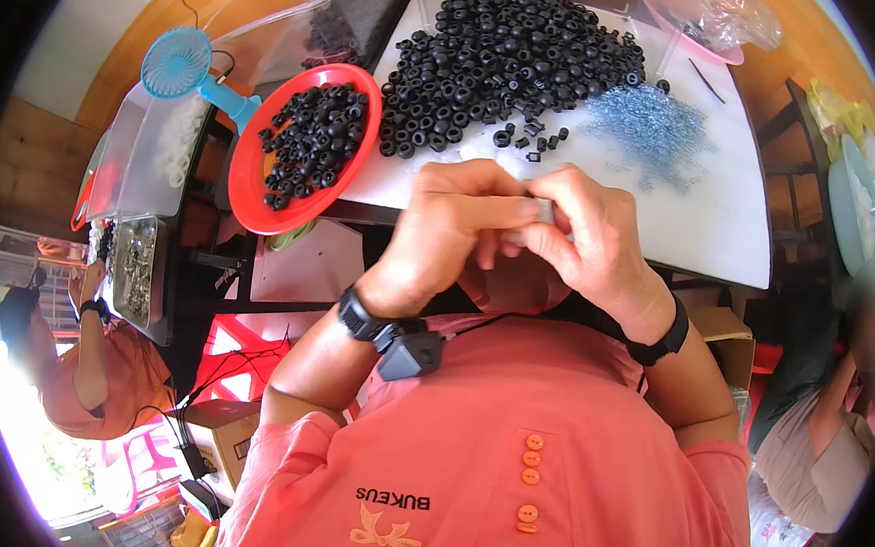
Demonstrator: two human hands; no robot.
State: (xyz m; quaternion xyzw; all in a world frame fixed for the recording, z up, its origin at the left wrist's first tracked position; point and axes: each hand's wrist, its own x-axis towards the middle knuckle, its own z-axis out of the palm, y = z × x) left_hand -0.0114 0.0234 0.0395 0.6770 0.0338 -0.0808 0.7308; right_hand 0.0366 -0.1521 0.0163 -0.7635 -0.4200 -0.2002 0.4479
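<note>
Matt black rubber, glossy red plastic on a smooth white worktop

The heap of black rings (506, 52) looks like dull rubber; more fill a shiny red plastic bowl (252, 197). The white table (721, 221) is smooth and faintly matt, strewn with small glinting silvery metal washers (652, 126). Crinkled clear plastic film (729, 16) catches light; the floor (821, 56) is warm polished wood.

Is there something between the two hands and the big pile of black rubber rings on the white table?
Nothing visible stands between them. The left hand and right hand meet at the near table edge, pinching something small, and only bare white surface separates them from the pile of black rings. The red plate lies off to the left.
</note>
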